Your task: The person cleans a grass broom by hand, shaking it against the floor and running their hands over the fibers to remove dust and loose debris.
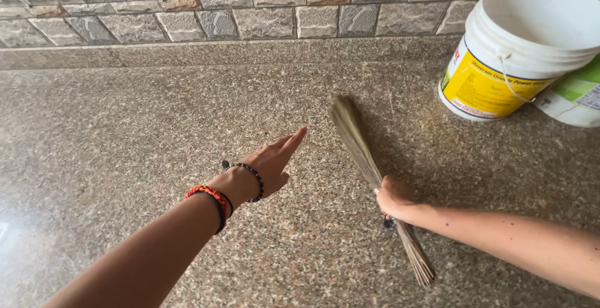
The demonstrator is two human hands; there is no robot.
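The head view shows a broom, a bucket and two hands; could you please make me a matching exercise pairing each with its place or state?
Things:
1. Broom
2. White bucket
3. Left hand
4. Right hand

Places or states:
A. Open and flat, fingers stretched out, holding nothing
B. Standing at the upper right near the stone wall
C. Closed around a bundle of stiff fibres
D. Lying slanted over the speckled floor, brush end pointing away from the person

Pairs: 1-D, 2-B, 3-A, 4-C
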